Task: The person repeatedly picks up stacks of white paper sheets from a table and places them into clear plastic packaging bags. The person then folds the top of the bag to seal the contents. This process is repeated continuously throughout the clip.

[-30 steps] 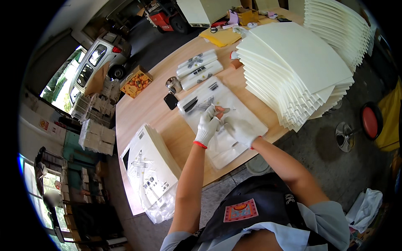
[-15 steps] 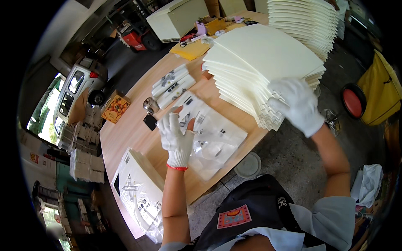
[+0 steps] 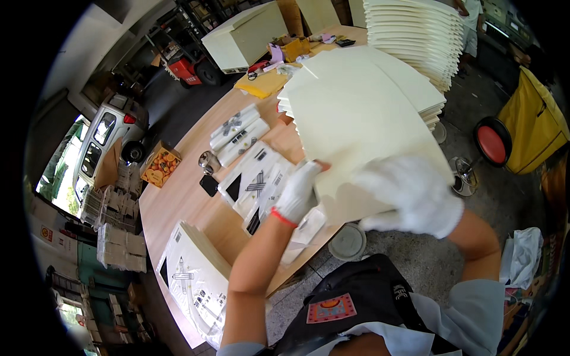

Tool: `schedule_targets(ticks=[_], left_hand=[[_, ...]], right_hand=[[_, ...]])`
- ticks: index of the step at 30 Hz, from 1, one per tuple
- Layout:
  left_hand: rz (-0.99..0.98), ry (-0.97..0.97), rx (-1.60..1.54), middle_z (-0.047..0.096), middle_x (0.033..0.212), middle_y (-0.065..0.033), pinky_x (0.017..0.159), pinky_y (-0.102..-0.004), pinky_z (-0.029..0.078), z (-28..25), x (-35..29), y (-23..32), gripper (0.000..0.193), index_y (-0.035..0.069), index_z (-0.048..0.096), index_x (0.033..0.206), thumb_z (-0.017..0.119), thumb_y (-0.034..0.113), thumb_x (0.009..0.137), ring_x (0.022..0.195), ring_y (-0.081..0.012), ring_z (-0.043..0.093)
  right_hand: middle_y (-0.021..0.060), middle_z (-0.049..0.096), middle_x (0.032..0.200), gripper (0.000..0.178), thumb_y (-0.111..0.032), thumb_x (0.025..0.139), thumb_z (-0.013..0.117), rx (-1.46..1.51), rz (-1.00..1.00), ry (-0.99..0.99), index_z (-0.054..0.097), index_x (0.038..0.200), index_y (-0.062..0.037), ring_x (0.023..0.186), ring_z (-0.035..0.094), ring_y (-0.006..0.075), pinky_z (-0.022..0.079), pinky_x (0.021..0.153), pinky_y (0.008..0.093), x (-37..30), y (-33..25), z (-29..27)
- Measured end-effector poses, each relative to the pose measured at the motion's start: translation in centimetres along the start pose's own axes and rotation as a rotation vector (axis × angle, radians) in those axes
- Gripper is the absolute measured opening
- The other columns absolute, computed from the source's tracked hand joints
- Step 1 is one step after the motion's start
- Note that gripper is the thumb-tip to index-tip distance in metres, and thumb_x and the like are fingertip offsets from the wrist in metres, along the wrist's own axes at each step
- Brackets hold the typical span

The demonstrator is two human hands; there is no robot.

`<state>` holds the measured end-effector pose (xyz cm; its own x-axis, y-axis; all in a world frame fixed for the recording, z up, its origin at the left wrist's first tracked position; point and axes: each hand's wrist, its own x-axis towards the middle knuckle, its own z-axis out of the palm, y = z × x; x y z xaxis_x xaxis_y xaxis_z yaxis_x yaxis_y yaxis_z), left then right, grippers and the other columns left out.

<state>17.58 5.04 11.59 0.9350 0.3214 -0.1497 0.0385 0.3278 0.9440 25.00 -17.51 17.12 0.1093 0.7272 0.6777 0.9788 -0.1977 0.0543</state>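
Note:
Both my white-gloved hands hold a large cream flat panel [image 3: 362, 130] lifted off a fanned stack of like panels [image 3: 415, 89] on the wooden table [image 3: 184, 202]. My left hand [image 3: 298, 191] grips its near-left edge, above clear plastic bags of printed sheets and small hardware [image 3: 255, 184]. My right hand [image 3: 412, 196] grips the near-right edge, over the table's front edge. The panel hides part of the stack and the bags.
A tall pile of cream panels [image 3: 415, 35] stands at the back right. Bagged packs [image 3: 240, 133], a metal cup [image 3: 209, 160], a black phone [image 3: 209, 185] and a yellow envelope [image 3: 261, 83] lie on the table. A printed stack [image 3: 196, 285] lies near left. A yellow bin [image 3: 531, 127] and red stool [image 3: 491, 142] stand right.
My right hand went from the bags to the panel stack and now pulls one panel toward me. My left hand left the bags and took the panel's near-left edge.

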Motion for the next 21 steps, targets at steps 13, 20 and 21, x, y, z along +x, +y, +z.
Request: schedule_targets(ticks=[13,20,21], left_hand=[[0.733,0.143,1.290,0.047,0.122,-0.0269,0.098,-0.0441,0.037,3.8,-9.7,-8.1,0.091,-0.001,0.024,0.139,0.075,0.020,0.066,0.119,-0.0397,0.043],[0.507,0.999,1.424,0.044,0.127,-0.0223,0.089,-0.0402,0.044,-7.9,-9.3,-9.3,0.068,0.004,0.043,0.130,0.071,0.010,0.069,0.112,-0.0377,0.046],[0.334,0.989,1.475,0.052,0.120,-0.0208,0.083,-0.0381,0.047,-9.4,-9.0,-9.2,0.062,0.005,0.044,0.130,0.068,0.009,0.072,0.102,-0.0342,0.054]], right_hand=[[0.0165,0.065,0.090,0.039,-0.028,0.084,0.063,0.846,0.746,-0.036,0.056,0.112,-0.0011,0.071,0.065,0.0296,0.051,0.065,0.0358,-4.3,-5.6,9.0],[0.0117,0.062,0.110,0.033,-0.033,0.083,0.059,0.323,0.192,-0.509,0.064,0.101,-0.0060,0.062,0.062,0.0258,0.051,0.056,0.0363,-9.0,-4.7,8.4],[0.0099,0.061,0.097,0.030,-0.035,0.084,0.055,0.269,0.044,-0.474,0.063,0.095,-0.0079,0.062,0.063,0.0236,0.051,0.052,0.0365,-10.2,-4.6,9.0]])
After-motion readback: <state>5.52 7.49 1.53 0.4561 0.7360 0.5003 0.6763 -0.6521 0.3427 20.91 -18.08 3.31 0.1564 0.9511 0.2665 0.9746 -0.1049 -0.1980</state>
